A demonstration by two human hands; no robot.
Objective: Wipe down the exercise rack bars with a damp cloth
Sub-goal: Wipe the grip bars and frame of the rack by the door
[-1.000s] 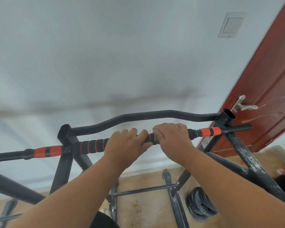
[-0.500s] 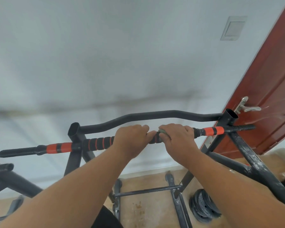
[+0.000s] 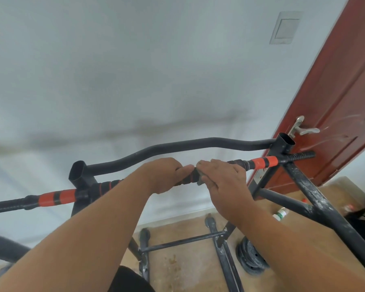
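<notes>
Left hand [image 3: 164, 175] grips the padded bar [image 3: 105, 185], I judge to steady it; right hand [image 3: 221, 180] wraps the damp cloth [image 3: 199, 180] around it for all-round contact.

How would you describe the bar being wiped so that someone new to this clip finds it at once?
Start at the red door on the right; the black exercise rack stands before it. Two bars span its top: the wiped bar is the nearer, straight one under both hands, the right hand holding a cloth on it. Unlike the plain curved bar behind, it has orange bands.
</notes>
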